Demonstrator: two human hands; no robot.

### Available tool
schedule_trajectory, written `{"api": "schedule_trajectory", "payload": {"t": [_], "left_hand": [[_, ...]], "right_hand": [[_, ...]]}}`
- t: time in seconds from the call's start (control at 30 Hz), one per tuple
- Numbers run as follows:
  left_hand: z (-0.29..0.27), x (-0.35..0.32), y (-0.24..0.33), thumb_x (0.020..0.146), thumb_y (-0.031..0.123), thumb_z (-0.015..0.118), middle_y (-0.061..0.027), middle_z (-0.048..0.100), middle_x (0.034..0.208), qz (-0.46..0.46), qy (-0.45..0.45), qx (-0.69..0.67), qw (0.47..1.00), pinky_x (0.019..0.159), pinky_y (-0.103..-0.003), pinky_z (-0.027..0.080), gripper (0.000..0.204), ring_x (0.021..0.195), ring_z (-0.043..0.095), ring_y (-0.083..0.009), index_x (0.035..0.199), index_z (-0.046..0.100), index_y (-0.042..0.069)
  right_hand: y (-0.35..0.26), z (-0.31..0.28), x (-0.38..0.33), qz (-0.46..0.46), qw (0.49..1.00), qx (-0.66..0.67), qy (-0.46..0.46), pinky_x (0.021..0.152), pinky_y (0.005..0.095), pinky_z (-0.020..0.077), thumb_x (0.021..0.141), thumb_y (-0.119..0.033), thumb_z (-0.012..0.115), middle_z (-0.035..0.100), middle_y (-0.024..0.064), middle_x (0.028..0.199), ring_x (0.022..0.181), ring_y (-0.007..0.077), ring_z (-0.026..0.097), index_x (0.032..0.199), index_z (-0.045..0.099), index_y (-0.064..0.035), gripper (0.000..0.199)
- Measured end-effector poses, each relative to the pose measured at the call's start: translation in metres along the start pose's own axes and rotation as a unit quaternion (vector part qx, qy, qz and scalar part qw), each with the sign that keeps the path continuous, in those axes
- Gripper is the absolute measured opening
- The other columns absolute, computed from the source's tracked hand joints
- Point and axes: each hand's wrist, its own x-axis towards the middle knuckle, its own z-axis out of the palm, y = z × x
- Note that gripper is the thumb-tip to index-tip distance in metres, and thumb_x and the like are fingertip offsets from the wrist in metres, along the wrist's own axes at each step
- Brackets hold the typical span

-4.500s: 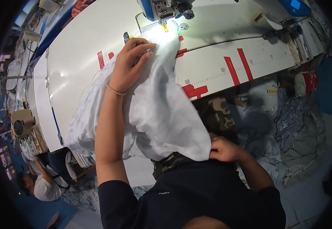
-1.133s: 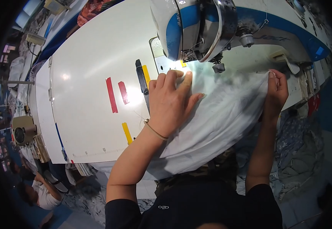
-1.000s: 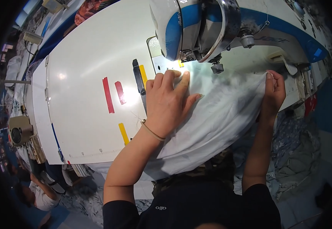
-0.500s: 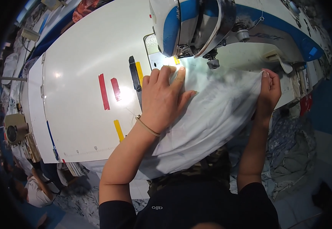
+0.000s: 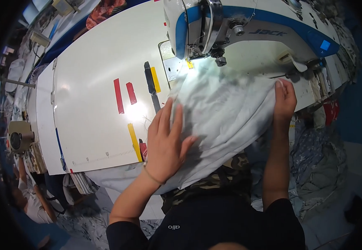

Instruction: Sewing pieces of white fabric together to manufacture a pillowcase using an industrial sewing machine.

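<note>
A white piece of cloth (image 5: 222, 108) lies spread on the white sewing table (image 5: 93, 58), its far edge under the lit needle area of a white and blue sewing machine (image 5: 231, 25). My left hand (image 5: 166, 141) rests flat on the cloth's near left part, fingers spread. My right hand (image 5: 284, 100) pinches the cloth's right edge next to the machine's base. The cloth's near end hangs off the table over my lap.
Red, yellow and black tape strips (image 5: 124, 93) mark the table left of the cloth. Heaps of grey fabric (image 5: 318, 162) lie on the floor at the right. Another machine's motor (image 5: 18, 139) and a person's arm (image 5: 35, 196) are at the far left.
My left hand has slid back toward me along the cloth, away from the needle. My right hand has stayed on the cloth's right edge.
</note>
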Motion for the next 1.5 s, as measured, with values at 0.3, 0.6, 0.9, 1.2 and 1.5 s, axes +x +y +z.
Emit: {"api": "schedule_trajectory", "payload": {"t": [0.3, 0.6, 0.9, 1.2, 1.5], "left_hand": [[-0.034, 0.068, -0.165, 0.101, 0.031, 0.053, -0.0087, 0.029, 0.164, 0.008, -0.016, 0.221, 0.975, 0.124, -0.051, 0.013, 0.058, 0.152, 0.025, -0.0261, 0.155, 0.038, 0.016], [-0.025, 0.07, -0.1, 0.097, 0.022, 0.063, -0.0188, 0.041, 0.155, -0.023, 0.062, 0.076, 0.995, 0.116, -0.047, 0.034, 0.05, 0.141, 0.042, -0.0355, 0.144, 0.052, 0.009], [-0.022, 0.082, -0.071, 0.088, -0.007, 0.064, -0.0179, 0.056, 0.129, 0.0, 0.172, -0.047, 0.984, 0.086, -0.037, 0.054, 0.034, 0.106, 0.062, -0.032, 0.121, 0.063, -0.001], [0.017, 0.083, -0.049, 0.084, 0.03, 0.074, -0.0118, 0.054, 0.129, 0.156, -0.002, 0.057, 0.986, 0.101, -0.046, 0.036, 0.058, 0.116, 0.049, -0.032, 0.136, 0.056, 0.01], [0.022, 0.091, -0.054, 0.083, 0.028, 0.074, -0.0112, 0.054, 0.13, 0.155, 0.002, 0.061, 0.986, 0.101, -0.046, 0.037, 0.059, 0.117, 0.048, -0.0326, 0.137, 0.057, 0.01]], "right_hand": [[-0.061, -0.007, -0.179, 0.319, 0.896, 0.174, -0.255, 0.089, 0.0283, 0.0472, 0.092, -0.009, 0.066, 0.062, 0.0055, 0.109, 0.099, 0.0103, 0.057, 0.122, 0.055, 0.0008, 0.033], [-0.027, 0.024, -0.218, 0.361, 0.795, 0.178, -0.454, 0.084, 0.0265, 0.0507, 0.096, -0.016, 0.07, 0.071, 0.0021, 0.101, 0.093, 0.0085, 0.063, 0.112, 0.069, 0.0033, 0.025], [-0.018, 0.018, -0.213, 0.351, 0.795, 0.121, -0.48, 0.084, 0.0293, 0.0504, 0.094, -0.02, 0.069, 0.071, 0.0046, 0.098, 0.092, 0.0105, 0.063, 0.112, 0.069, 0.0026, 0.029], [-0.028, 0.02, -0.193, 0.229, 0.84, 0.057, -0.488, 0.079, 0.0306, 0.0492, 0.094, -0.017, 0.07, 0.068, 0.0069, 0.096, 0.085, 0.0146, 0.062, 0.11, 0.068, 0.0011, 0.024], [-0.043, 0.017, -0.13, 0.052, 0.878, -0.083, -0.468, 0.077, 0.0324, 0.0518, 0.089, -0.012, 0.071, 0.063, 0.0126, 0.103, 0.093, 0.0235, 0.065, 0.106, 0.068, 0.0001, 0.021]]}}
